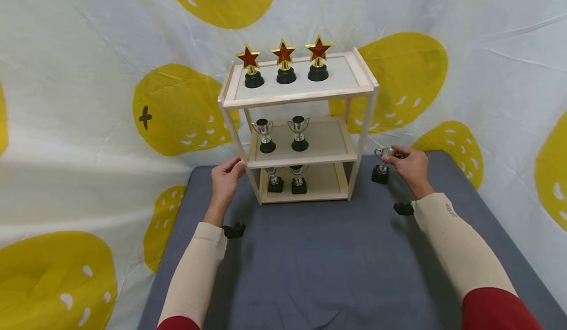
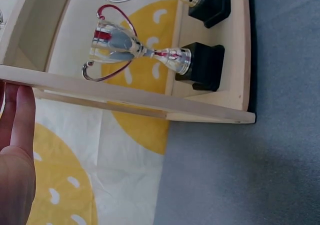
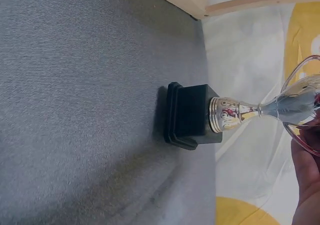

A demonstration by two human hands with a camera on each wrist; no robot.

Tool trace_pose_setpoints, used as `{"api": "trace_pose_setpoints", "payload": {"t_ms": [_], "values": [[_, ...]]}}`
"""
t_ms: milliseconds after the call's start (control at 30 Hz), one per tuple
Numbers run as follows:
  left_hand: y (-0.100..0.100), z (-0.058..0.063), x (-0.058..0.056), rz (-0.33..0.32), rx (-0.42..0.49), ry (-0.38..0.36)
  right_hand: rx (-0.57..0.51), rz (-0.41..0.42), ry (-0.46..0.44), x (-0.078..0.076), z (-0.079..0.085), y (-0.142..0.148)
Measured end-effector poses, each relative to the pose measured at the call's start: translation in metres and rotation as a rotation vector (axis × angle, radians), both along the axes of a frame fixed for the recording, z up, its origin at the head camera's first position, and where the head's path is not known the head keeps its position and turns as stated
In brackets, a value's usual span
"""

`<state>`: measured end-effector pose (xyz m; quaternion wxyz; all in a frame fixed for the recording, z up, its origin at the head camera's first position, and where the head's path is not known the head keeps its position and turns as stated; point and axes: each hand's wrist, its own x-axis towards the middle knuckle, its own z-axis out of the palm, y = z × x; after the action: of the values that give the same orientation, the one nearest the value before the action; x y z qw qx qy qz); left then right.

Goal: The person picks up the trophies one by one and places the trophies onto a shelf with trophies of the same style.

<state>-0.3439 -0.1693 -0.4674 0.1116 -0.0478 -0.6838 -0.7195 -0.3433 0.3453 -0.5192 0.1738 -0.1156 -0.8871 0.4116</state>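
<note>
A wooden three-tier shelf (image 1: pixel 301 164) stands at the back of the table. My left hand (image 1: pixel 225 184) holds its left front post near the middle tier; in the left wrist view the fingers (image 2: pixel 22 120) meet the post's edge. To the right of the shelf, my right hand (image 1: pixel 411 169) pinches a silver trophy cup (image 3: pixel 297 102) by its bowl, at one handle. The cup is upright, its square black base (image 1: pixel 380 174) right at the table surface. Two similar square-based trophy cups (image 2: pixel 117 44) stand on the bottom tier, partly hidden by the middle tier in the head view.
Three star trophies (image 1: pixel 283 59) line the top tier. On the middle tier are two round-based silver trophy cups (image 1: pixel 299 132). A grey cloth covers the table (image 1: pixel 323 261). Behind hangs a white curtain (image 1: pixel 88 108) with yellow fruit shapes.
</note>
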Motion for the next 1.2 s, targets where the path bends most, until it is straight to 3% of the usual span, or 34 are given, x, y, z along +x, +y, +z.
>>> {"api": "trace_pose_setpoints", "payload": {"t_ms": [267,500,800,1200], "values": [[-0.003,0.001,-0.001,0.011,-0.012,0.007,0.033,0.043,-0.020,0.013,0.008,-0.005],[-0.001,0.015,0.008,-0.007,-0.004,-0.032,0.064,0.061,0.004,0.023,0.008,-0.009],[-0.002,0.003,0.002,0.006,-0.011,-0.007,0.062,0.090,-0.016,0.041,0.008,-0.017],[0.000,0.003,0.003,0.005,-0.023,0.007,0.041,0.131,-0.028,0.066,0.015,-0.030]]}}
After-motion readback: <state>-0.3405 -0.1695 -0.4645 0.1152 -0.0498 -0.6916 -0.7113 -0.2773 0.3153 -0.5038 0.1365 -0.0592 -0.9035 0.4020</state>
